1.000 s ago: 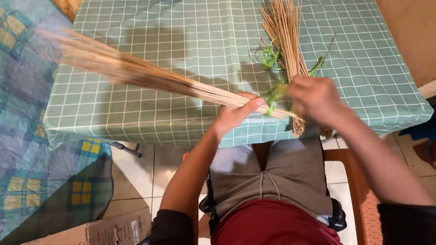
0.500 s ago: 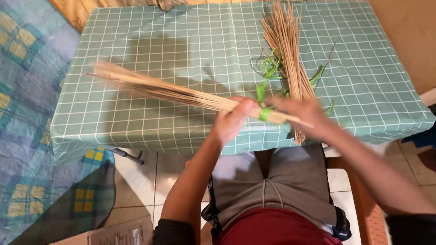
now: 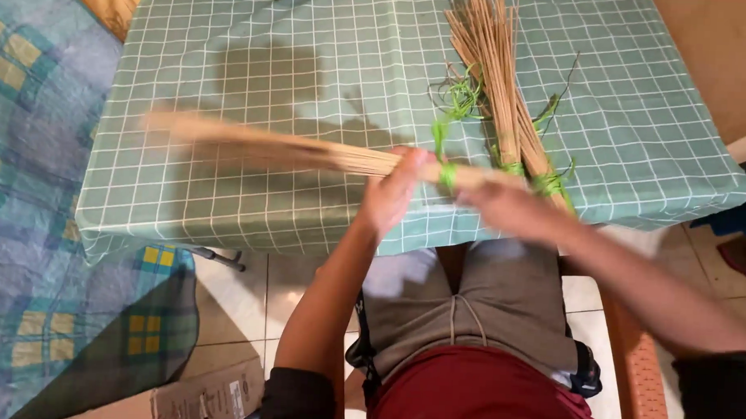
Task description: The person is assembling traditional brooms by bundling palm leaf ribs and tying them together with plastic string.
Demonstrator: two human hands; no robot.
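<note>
Head view, steeply down over table (image 3: 228,89)

Both hands held a long bundle of thin tan sticks (image 3: 309,152) level over the green checked tablecloth (image 3: 254,73): the left hand (image 3: 393,192) gripped it beside a green tie (image 3: 447,174), the right hand (image 3: 509,208) (blurred) closed on its end. Two more tied bundles (image 3: 497,82) lay just beyond
</note>
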